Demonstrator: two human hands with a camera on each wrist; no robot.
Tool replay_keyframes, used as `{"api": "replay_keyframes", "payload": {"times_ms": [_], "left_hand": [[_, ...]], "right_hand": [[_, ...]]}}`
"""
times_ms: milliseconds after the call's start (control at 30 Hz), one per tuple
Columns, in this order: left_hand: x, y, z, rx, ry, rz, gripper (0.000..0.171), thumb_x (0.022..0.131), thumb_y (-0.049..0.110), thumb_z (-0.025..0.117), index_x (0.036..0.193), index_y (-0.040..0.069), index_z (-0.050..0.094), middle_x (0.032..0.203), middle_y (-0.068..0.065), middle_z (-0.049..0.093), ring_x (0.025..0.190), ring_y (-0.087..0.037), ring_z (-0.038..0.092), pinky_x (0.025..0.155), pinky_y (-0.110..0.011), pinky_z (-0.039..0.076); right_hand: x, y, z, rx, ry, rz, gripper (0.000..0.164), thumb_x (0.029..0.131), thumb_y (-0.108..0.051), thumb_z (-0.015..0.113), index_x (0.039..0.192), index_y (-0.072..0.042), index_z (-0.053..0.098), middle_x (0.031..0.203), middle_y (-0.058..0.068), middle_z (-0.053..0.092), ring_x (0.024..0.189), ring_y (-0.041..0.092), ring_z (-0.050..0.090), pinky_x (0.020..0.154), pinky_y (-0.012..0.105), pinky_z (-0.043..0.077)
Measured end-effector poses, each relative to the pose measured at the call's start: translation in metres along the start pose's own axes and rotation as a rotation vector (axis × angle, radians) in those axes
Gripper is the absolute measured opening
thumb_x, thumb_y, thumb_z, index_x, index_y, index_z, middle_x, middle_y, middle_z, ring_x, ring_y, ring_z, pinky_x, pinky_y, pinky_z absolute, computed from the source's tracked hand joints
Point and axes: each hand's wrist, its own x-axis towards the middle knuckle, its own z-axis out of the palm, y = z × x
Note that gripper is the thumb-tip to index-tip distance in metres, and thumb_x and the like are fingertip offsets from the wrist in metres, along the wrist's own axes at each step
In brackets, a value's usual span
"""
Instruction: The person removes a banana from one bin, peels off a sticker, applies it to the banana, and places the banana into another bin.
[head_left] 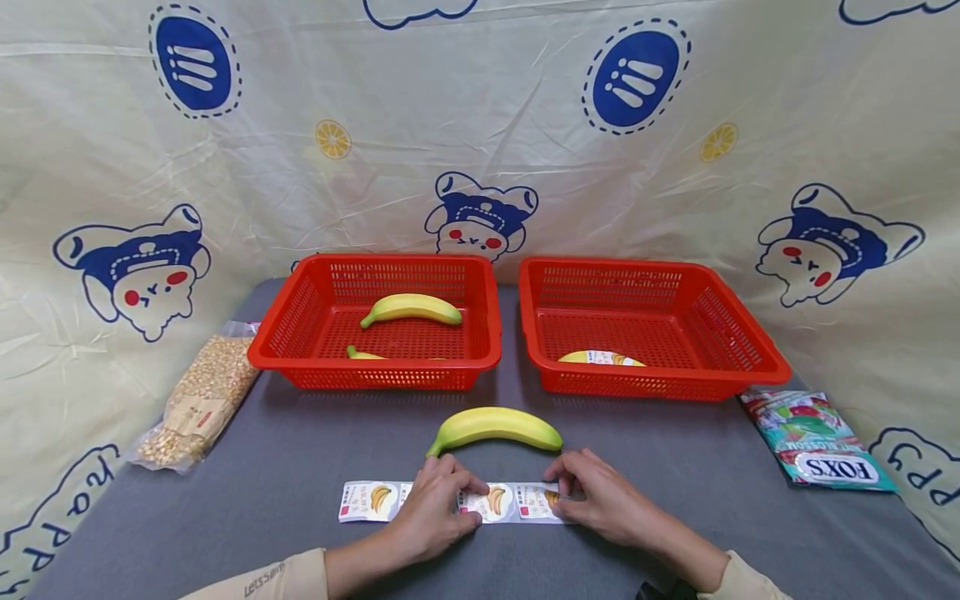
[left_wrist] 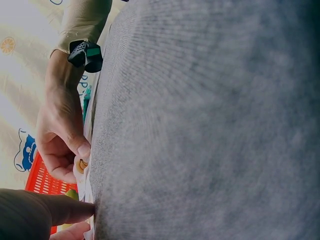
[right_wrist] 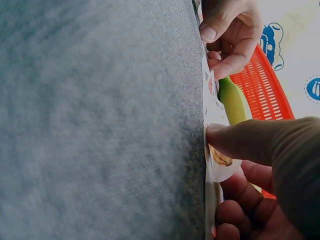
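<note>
A strip of white labels [head_left: 378, 501] printed with bananas lies flat across the grey table in the head view. My left hand [head_left: 432, 510] spans its middle, thumb at the near edge and fingers at the far edge, gripping it. At the strip's right end, my right hand [head_left: 600, 502] pinches a label [right_wrist: 226, 173]; the right wrist view shows the thumb on its printed face and fingers behind. The label's rounded edge stands up there; how far it is peeled is hidden. Just beyond both hands lies a yellow banana [head_left: 498, 427] with a greenish stem.
Two red baskets [head_left: 375, 375] [head_left: 652, 385] stand behind: bananas [head_left: 411, 308] in the left one, a labelled banana [head_left: 602, 357] in the right one. A bag of corn kernels [head_left: 202, 400] lies at left, a teal FOX'S packet [head_left: 817, 442] at right. A patterned cloth hangs behind.
</note>
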Motion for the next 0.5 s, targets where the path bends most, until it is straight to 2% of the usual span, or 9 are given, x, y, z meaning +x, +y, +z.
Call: {"api": "replay_keyframes", "payload": {"times_ms": [267, 400, 500], "left_hand": [[0.0005, 0.0002, -0.0007, 0.002, -0.006, -0.003, 0.025, 0.067, 0.012, 0.077, 0.092, 0.015, 0.071, 0.086, 0.005, 0.054, 0.087, -0.009, 0.042, 0.078, -0.027, 0.035], [0.0011, 0.0004, -0.001, 0.002, -0.014, -0.009, 0.025, 0.068, 0.012, 0.077, 0.092, 0.016, 0.071, 0.086, 0.006, 0.054, 0.087, -0.009, 0.041, 0.077, -0.026, 0.034], [0.0009, 0.0008, -0.0013, 0.0, -0.015, -0.011, 0.025, 0.068, 0.012, 0.077, 0.092, 0.016, 0.071, 0.086, 0.006, 0.054, 0.087, -0.009, 0.041, 0.077, -0.026, 0.034]], "right_hand": [[0.0027, -0.0013, -0.0009, -0.025, -0.015, 0.031, 0.022, 0.071, -0.012, 0.078, 0.081, -0.025, 0.063, 0.077, -0.011, 0.05, 0.076, 0.003, 0.041, 0.065, 0.019, 0.035], [0.0024, -0.0012, -0.0022, -0.007, -0.032, 0.043, 0.022, 0.072, -0.014, 0.078, 0.081, -0.026, 0.061, 0.078, -0.011, 0.051, 0.077, 0.004, 0.042, 0.064, 0.019, 0.036], [0.0024, -0.0007, -0.0032, 0.015, -0.047, 0.053, 0.023, 0.073, -0.015, 0.078, 0.087, -0.025, 0.062, 0.078, -0.01, 0.051, 0.077, 0.005, 0.043, 0.064, 0.02, 0.036]]}}
